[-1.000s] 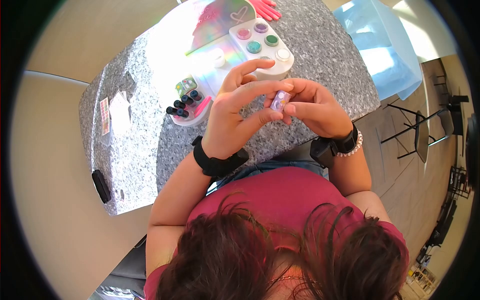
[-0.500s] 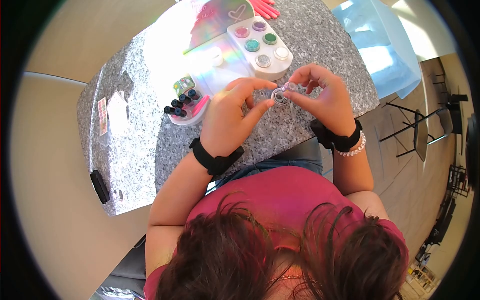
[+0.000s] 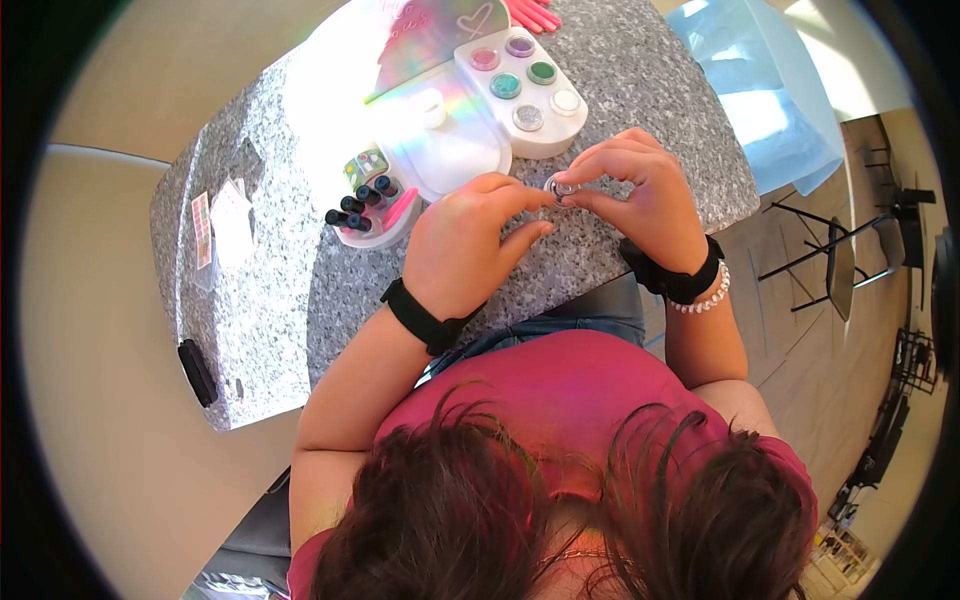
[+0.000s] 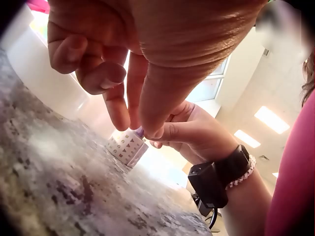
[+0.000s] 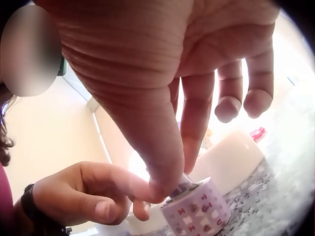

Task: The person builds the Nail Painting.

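A short, wide lilac roll (image 5: 199,214), printed with letters and small shapes, stands on the granite table with its hollow end up. It resembles decorative tape. Thumb and forefinger of my right hand (image 3: 642,190) pinch a small lilac roll (image 4: 140,132) at that opening; fingertips cover most of it. My left hand (image 3: 455,245) reaches in from the other side, forefinger stretched out to the wide roll's rim in the head view. The left thumb is held apart below, and nothing is gripped in that hand.
Beyond the hands, a white case (image 3: 545,148) holds several glitter pots, beside an iridescent lid. Dark-capped bottles (image 3: 350,205) and a pink tool share a stand at left, near a green patterned roll (image 3: 364,166). Sticker sheets (image 3: 203,230) and a pink glove (image 3: 535,15) lie farther off.
Both hands held the small lilac roll together, then parted over the wide roll. My right hand has lowered the small one to its opening; the left hand has drawn slightly back and left.
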`<state>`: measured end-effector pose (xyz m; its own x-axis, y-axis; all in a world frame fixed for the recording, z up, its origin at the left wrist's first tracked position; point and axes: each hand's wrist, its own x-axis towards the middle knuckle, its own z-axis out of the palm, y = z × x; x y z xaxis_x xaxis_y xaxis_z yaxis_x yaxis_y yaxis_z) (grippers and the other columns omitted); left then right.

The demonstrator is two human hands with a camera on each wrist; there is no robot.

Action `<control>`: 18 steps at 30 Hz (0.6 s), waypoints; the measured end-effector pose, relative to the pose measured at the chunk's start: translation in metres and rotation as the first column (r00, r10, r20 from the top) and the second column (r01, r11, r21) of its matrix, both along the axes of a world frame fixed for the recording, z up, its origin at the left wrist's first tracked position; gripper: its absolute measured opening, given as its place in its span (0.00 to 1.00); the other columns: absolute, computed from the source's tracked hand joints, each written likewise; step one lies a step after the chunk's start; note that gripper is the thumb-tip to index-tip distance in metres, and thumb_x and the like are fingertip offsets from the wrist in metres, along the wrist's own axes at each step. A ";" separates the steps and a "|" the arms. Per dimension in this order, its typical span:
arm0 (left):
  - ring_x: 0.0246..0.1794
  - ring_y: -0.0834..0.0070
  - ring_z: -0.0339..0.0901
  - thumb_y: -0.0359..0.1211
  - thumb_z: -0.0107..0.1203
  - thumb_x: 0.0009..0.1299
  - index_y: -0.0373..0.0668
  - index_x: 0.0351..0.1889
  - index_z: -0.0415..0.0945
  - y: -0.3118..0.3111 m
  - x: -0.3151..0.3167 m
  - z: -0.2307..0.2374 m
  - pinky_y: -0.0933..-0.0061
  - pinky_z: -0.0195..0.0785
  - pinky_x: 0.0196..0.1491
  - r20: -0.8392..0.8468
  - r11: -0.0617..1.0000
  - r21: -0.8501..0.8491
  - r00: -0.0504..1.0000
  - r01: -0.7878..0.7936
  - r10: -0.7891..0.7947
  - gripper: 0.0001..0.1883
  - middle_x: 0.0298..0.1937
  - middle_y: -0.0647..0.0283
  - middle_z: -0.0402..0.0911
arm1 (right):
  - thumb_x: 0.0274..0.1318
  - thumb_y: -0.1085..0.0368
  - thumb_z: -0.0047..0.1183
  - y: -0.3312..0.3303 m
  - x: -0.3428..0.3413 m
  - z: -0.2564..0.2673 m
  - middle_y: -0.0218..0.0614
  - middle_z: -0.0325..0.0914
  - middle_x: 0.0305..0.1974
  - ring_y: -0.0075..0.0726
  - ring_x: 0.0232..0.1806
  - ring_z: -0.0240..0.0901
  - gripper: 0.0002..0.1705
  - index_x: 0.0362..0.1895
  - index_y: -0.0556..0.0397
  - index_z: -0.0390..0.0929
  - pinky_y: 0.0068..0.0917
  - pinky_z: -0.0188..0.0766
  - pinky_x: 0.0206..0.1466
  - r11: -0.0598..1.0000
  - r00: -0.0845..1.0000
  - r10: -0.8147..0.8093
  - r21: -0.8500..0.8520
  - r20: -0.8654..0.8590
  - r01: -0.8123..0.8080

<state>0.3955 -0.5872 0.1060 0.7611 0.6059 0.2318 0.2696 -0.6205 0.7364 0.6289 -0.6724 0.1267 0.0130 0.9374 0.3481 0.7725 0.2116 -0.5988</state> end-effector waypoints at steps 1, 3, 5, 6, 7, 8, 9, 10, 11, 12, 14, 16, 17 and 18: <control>0.29 0.67 0.81 0.38 0.74 0.73 0.46 0.56 0.91 0.000 0.000 0.001 0.65 0.76 0.37 -0.016 1.000 0.002 1.000 -0.010 0.010 0.16 0.46 0.60 0.90 | 0.49 0.64 0.80 0.001 0.000 -0.001 0.27 0.92 0.40 0.41 0.48 0.81 0.13 0.41 0.43 0.95 0.38 0.76 0.57 1.000 1.000 0.018 -0.002 0.010 -0.018; 0.30 0.66 0.83 0.39 0.73 0.73 0.46 0.57 0.91 -0.001 0.000 0.000 0.64 0.77 0.38 -0.032 1.000 0.003 0.999 -0.021 0.021 0.16 0.48 0.59 0.91 | 0.49 0.64 0.80 0.003 -0.001 -0.002 0.27 0.92 0.40 0.42 0.47 0.81 0.12 0.41 0.43 0.95 0.38 0.76 0.57 1.000 1.000 0.024 0.000 0.005 -0.024; 0.33 0.64 0.87 0.40 0.73 0.74 0.46 0.59 0.90 -0.001 0.000 0.000 0.63 0.79 0.40 -0.038 1.000 0.000 0.999 -0.027 0.027 0.18 0.51 0.58 0.93 | 0.49 0.64 0.80 0.005 -0.002 -0.003 0.27 0.92 0.40 0.42 0.47 0.81 0.12 0.41 0.43 0.95 0.38 0.76 0.57 1.000 1.000 0.029 0.002 0.001 -0.029; 0.33 0.64 0.87 0.40 0.73 0.74 0.46 0.59 0.90 0.000 0.000 0.000 0.63 0.79 0.40 -0.038 1.000 -0.001 0.999 -0.028 0.028 0.18 0.51 0.58 0.93 | 0.49 0.64 0.79 0.006 -0.002 -0.003 0.27 0.92 0.40 0.42 0.47 0.81 0.12 0.41 0.43 0.95 0.38 0.75 0.57 1.000 1.000 0.030 -0.002 0.007 -0.030; 0.34 0.64 0.88 0.40 0.73 0.74 0.46 0.60 0.90 0.000 0.000 0.002 0.63 0.80 0.41 -0.064 1.000 -0.004 0.998 -0.019 0.019 0.19 0.53 0.58 0.93 | 0.50 0.64 0.79 0.007 -0.002 -0.003 0.27 0.93 0.40 0.42 0.47 0.81 0.12 0.41 0.43 0.95 0.39 0.75 0.57 0.999 0.999 0.031 -0.005 0.012 -0.031; 0.35 0.63 0.89 0.41 0.72 0.74 0.46 0.61 0.89 0.001 -0.001 0.002 0.62 0.81 0.42 -0.090 1.000 -0.008 0.996 -0.009 0.009 0.19 0.54 0.57 0.93 | 0.50 0.64 0.79 0.007 -0.002 -0.004 0.27 0.93 0.40 0.42 0.47 0.81 0.12 0.41 0.43 0.95 0.39 0.75 0.57 0.999 0.999 0.032 -0.006 0.012 -0.032; 0.35 0.63 0.89 0.41 0.72 0.74 0.46 0.61 0.89 0.001 -0.001 0.001 0.62 0.81 0.42 -0.090 1.000 -0.009 0.996 -0.010 0.009 0.19 0.54 0.57 0.93 | 0.50 0.63 0.79 0.008 -0.001 -0.005 0.27 0.93 0.41 0.42 0.46 0.81 0.12 0.41 0.44 0.95 0.39 0.75 0.56 0.999 1.000 0.021 -0.034 -0.008 -0.021; 0.35 0.63 0.89 0.41 0.72 0.75 0.46 0.61 0.89 0.001 -0.001 -0.001 0.62 0.81 0.42 -0.080 1.000 -0.006 0.997 -0.012 0.012 0.20 0.54 0.58 0.93 | 0.50 0.63 0.79 0.009 -0.001 -0.006 0.27 0.93 0.41 0.42 0.46 0.81 0.12 0.41 0.44 0.95 0.39 0.75 0.55 0.998 1.000 0.009 -0.063 -0.028 -0.011; 0.35 0.63 0.89 0.41 0.72 0.75 0.46 0.62 0.89 0.001 -0.001 -0.002 0.62 0.81 0.42 -0.071 1.000 -0.003 0.997 -0.015 0.015 0.20 0.54 0.58 0.93 | 0.50 0.63 0.79 0.009 -0.001 -0.006 0.27 0.93 0.41 0.42 0.46 0.81 0.12 0.41 0.44 0.95 0.39 0.75 0.55 0.998 1.000 0.010 -0.064 -0.028 -0.011; 0.35 0.63 0.89 0.41 0.72 0.75 0.46 0.62 0.89 0.000 -0.001 -0.002 0.62 0.81 0.42 -0.071 1.000 -0.004 0.997 -0.015 0.015 0.20 0.54 0.58 0.93 | 0.51 0.63 0.79 0.009 -0.001 -0.005 0.27 0.93 0.41 0.41 0.46 0.81 0.11 0.41 0.44 0.95 0.38 0.76 0.53 0.991 0.998 -0.029 -0.133 -0.064 0.020; 0.35 0.63 0.89 0.41 0.72 0.75 0.47 0.62 0.89 0.000 -0.001 -0.001 0.62 0.81 0.42 -0.082 1.000 -0.003 0.996 -0.016 0.015 0.20 0.54 0.58 0.93 | 0.52 0.63 0.79 0.009 0.000 -0.007 0.27 0.93 0.41 0.40 0.45 0.81 0.11 0.41 0.44 0.95 0.38 0.76 0.52 0.978 0.993 -0.068 -0.201 -0.097 0.048; 0.35 0.63 0.89 0.41 0.72 0.75 0.47 0.62 0.89 0.000 -0.001 -0.001 0.62 0.81 0.42 -0.079 1.000 -0.002 0.997 -0.017 0.017 0.20 0.54 0.58 0.93 | 0.54 0.64 0.78 0.009 0.002 -0.010 0.28 0.92 0.42 0.38 0.45 0.81 0.11 0.42 0.45 0.94 0.37 0.76 0.48 0.984 0.990 -0.038 -0.179 -0.137 0.013; 0.35 0.63 0.89 0.41 0.72 0.75 0.47 0.62 0.89 0.000 -0.001 -0.001 0.62 0.81 0.42 -0.075 1.000 -0.002 0.997 -0.016 0.015 0.20 0.54 0.57 0.93 | 0.54 0.64 0.78 0.008 0.001 -0.009 0.28 0.92 0.42 0.38 0.45 0.81 0.11 0.42 0.45 0.94 0.37 0.76 0.48 0.984 0.990 -0.039 -0.180 -0.137 0.013; 0.35 0.63 0.89 0.41 0.72 0.75 0.47 0.62 0.89 0.000 -0.001 -0.001 0.62 0.81 0.42 -0.074 1.000 -0.001 0.997 -0.015 0.015 0.20 0.54 0.57 0.93 | 0.55 0.64 0.78 0.006 -0.001 -0.006 0.29 0.91 0.44 0.38 0.45 0.81 0.11 0.43 0.45 0.94 0.36 0.76 0.48 0.983 0.988 -0.024 -0.184 -0.155 -0.005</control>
<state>0.3949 -0.5871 0.1052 0.7671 0.6174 0.1740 0.3325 -0.6147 0.7153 0.6282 -0.6660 0.1202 0.0624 0.9846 0.1631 0.6680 0.0802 -0.7399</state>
